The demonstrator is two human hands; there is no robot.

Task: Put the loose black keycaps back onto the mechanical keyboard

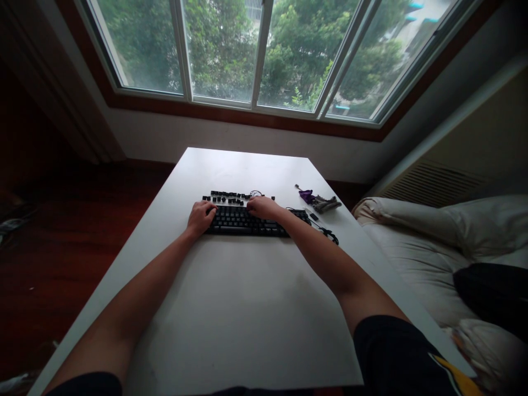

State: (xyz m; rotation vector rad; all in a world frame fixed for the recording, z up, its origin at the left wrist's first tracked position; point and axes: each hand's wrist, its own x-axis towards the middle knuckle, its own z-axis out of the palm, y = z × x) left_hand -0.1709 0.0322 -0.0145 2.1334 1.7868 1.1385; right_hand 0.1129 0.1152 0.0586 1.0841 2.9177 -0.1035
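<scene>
A black computer keyboard lies flat on the white table, its long side towards me. My left hand is closed round the keyboard's left end, with the thumb on top. Over the upper middle of the keys, my right hand is bent into a pinch. Its fingertips hide whatever they hold. Loose black keycaps lie in rows just behind the keyboard. Beside the right hand shows a thin wire loop. My right forearm covers part of the keyboard's right side.
Right of the keyboard lie a purple cloth, a grey cloth, a small brush and a small black piece. A black cable coils near the right edge. A padded light-coloured seat stands to the right; a window is ahead.
</scene>
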